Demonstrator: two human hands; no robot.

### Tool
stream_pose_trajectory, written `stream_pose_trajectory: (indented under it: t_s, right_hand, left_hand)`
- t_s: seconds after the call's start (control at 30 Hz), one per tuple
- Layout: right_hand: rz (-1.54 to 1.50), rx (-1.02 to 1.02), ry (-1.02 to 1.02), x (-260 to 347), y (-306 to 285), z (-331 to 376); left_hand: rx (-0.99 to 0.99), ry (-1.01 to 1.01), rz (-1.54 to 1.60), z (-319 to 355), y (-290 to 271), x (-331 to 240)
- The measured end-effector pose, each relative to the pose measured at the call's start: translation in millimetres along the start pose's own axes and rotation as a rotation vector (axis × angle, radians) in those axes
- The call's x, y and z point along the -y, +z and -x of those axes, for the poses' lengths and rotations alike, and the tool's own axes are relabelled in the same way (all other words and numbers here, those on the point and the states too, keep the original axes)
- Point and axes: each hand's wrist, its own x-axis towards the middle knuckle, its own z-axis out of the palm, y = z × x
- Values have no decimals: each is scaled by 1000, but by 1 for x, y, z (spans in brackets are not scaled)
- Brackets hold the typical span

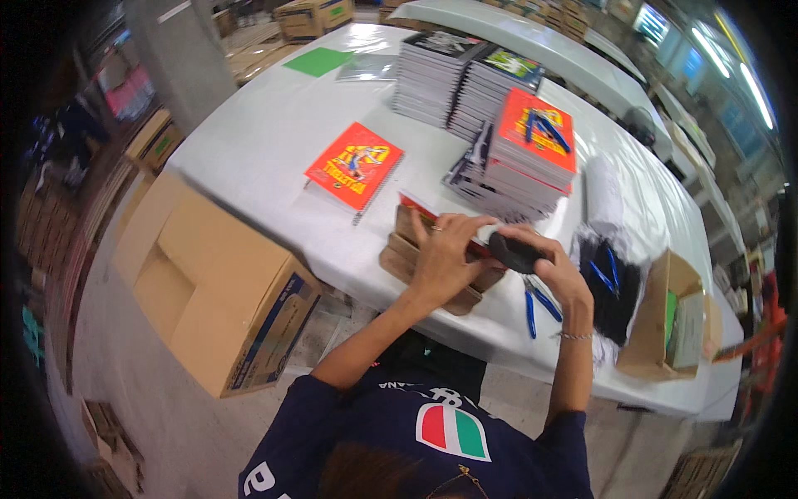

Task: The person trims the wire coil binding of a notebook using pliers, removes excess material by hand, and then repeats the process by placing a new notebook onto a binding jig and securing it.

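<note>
A red spiral notebook point(479, 249) stands on edge in a brown slotted wooden block point(402, 252) near the table's front edge. My left hand point(449, 254) grips the notebook, with some fingers over the block. My right hand point(561, 264) is closed round a dark rounded object point(514, 252) against the notebook's right end; its exact kind cannot be made out. Blue-handled pliers point(540, 308) lie just below my right hand. To the left of the block, another red notebook point(356, 166) rests flat on the white table point(274, 158).
Behind my hands rise stacked red notebooks point(532, 158) with blue pliers point(547, 126) on top, and dark-covered stacks point(432, 79). On the right are a black cloth point(600, 299) with blue tools and an open carton point(652, 328). A large cardboard box point(208, 283) stands left.
</note>
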Motion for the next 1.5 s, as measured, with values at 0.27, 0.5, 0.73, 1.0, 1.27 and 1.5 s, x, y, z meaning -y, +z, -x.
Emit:
stream_pose_trajectory:
  t_s: [0.27,0.5,0.73,1.0,1.27,1.5]
  right_hand:
    - [-150,-163,164,-7,6,2]
    - [642,-198,193,-25,-9,-14]
    - [232,-38,183,-9,-13,-16]
    - [214,-48,154,-3,-15,-28]
    - [-126,-93,354,-18,-28,-35]
    - [631,98,326,-80,-47,-53]
  left_hand:
    - [12,-7,-19,1,-2,-7]
    - [45,-1,12,1,2,1]
    - [27,11,-41,-1,-7,-3]
    - [50,8,-89,0,-7,-2]
    - [-104,33,-80,-2,-12,12]
    - [-194,8,-146,-7,-19,21]
